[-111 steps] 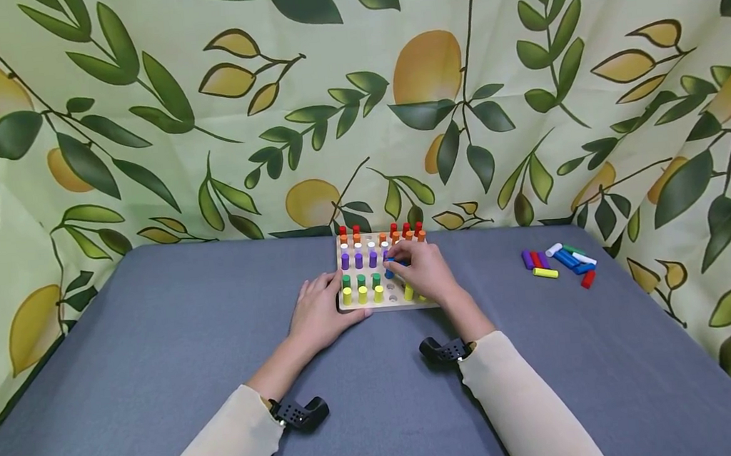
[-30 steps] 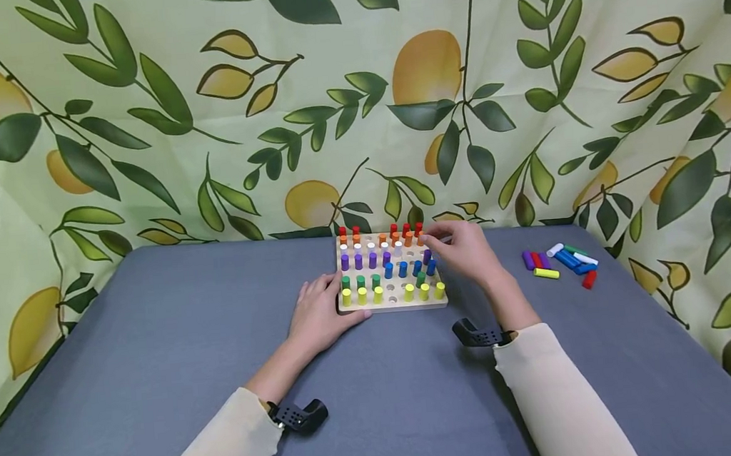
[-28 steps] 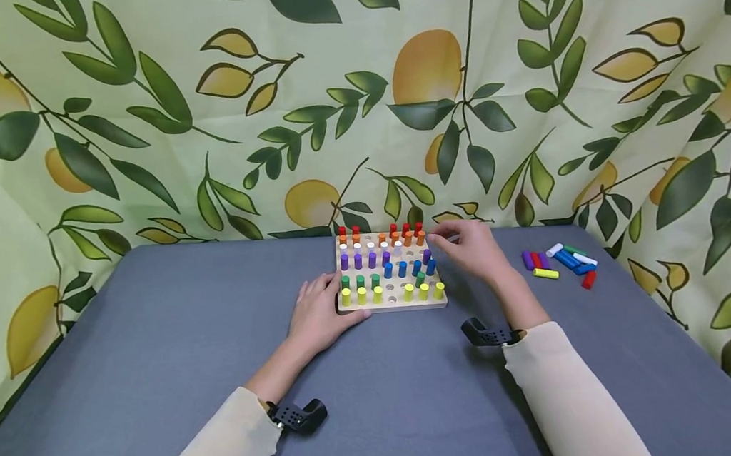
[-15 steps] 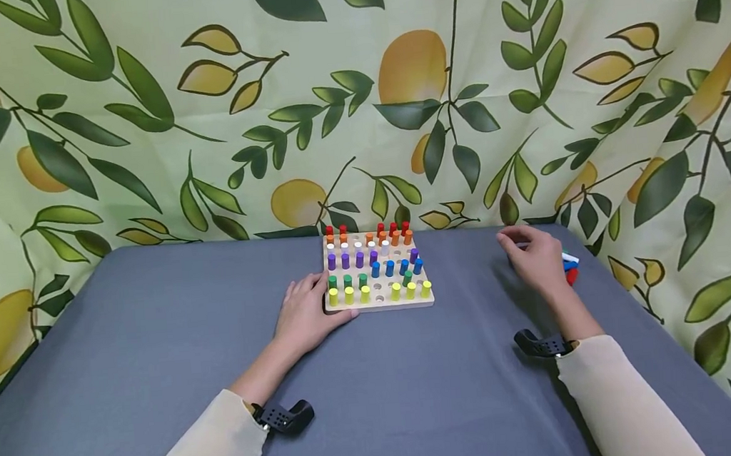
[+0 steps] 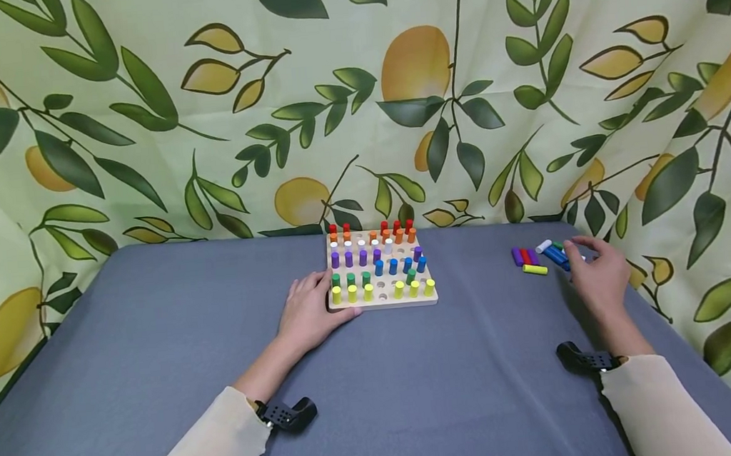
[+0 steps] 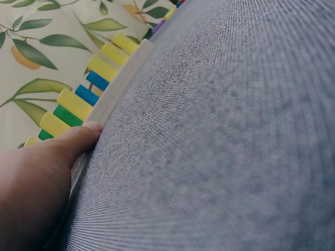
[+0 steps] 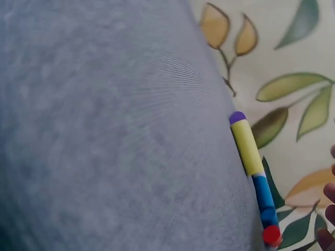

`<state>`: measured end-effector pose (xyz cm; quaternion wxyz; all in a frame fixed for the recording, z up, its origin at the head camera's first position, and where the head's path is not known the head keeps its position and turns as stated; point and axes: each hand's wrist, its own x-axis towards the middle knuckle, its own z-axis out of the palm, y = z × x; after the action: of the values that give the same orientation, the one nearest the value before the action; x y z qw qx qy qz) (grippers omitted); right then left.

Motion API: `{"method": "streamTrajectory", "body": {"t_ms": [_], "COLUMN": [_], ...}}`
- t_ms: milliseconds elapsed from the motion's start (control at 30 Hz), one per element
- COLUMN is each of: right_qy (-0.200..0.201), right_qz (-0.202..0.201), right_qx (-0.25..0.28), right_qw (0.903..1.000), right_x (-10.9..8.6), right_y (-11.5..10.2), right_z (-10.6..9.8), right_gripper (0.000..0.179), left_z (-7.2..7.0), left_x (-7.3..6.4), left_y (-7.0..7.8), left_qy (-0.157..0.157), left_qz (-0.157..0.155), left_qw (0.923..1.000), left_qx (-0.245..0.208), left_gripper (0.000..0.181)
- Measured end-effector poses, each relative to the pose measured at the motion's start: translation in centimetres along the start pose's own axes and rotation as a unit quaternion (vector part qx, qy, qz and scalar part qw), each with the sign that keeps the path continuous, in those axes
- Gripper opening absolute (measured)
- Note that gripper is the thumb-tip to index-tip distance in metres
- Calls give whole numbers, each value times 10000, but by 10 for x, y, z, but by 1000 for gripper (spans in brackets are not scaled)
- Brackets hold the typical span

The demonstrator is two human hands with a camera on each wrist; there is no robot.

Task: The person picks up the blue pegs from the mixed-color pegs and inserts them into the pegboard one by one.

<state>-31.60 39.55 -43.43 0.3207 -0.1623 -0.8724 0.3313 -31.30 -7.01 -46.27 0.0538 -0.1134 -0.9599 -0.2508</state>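
At the middle of the table's back is a wooden pegboard with rows of red, orange, white, purple, blue, green and yellow pegs standing in it. My left hand holds its near left corner, the thumb lying along the front edge. My right hand is over the right part of a loose peg pile, fingers bent downward and apart, nothing visible between them. Beside it lie a yellow peg, a white peg and a blue peg. A red peg shows in the right wrist view, short of the fingertips.
Purple pegs flank a red one at the pile's left. The grey cloth-covered table ends at a leaf-and-fruit patterned curtain behind and to the right. Some board holes have no peg.
The right hand placed a blue peg in the board, left the board's right side and moved right to the loose pegs. The left hand stays at the board.
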Motion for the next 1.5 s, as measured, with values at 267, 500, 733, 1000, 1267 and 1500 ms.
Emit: {"method": "streamTrajectory", "body": {"t_ms": [267,500,733,1000,1267,1500], "right_qy": [338,44,-488,-922,-1359,-1286], "right_qz": [-216,226,512,582,355,326], "right_qx": [-25,-372,-769,-967,-1295,-1178], "right_qw": [9992,9990,9945,9893,9816,9841], "right_x": [-4,-5,-5,0,0,0], "right_y": [23,35,40,43,48,43], "right_z": [0,5,5,6,2,7], "right_gripper": [40,46,54,58,52,48], "left_z": [1,2,1,1,4,3], "left_x": [0,0,0,0,1,2], "left_y": [1,0,0,-1,2,-3], "left_qy": [-16,-6,14,-5,-57,32], "left_qz": [-13,14,73,15,84,91], "left_qw": [10000,10000,10000,10000,9999,9999], "left_qx": [-6,-20,-24,-11,-26,-60], "left_gripper": [98,97,96,97,98,99]}}
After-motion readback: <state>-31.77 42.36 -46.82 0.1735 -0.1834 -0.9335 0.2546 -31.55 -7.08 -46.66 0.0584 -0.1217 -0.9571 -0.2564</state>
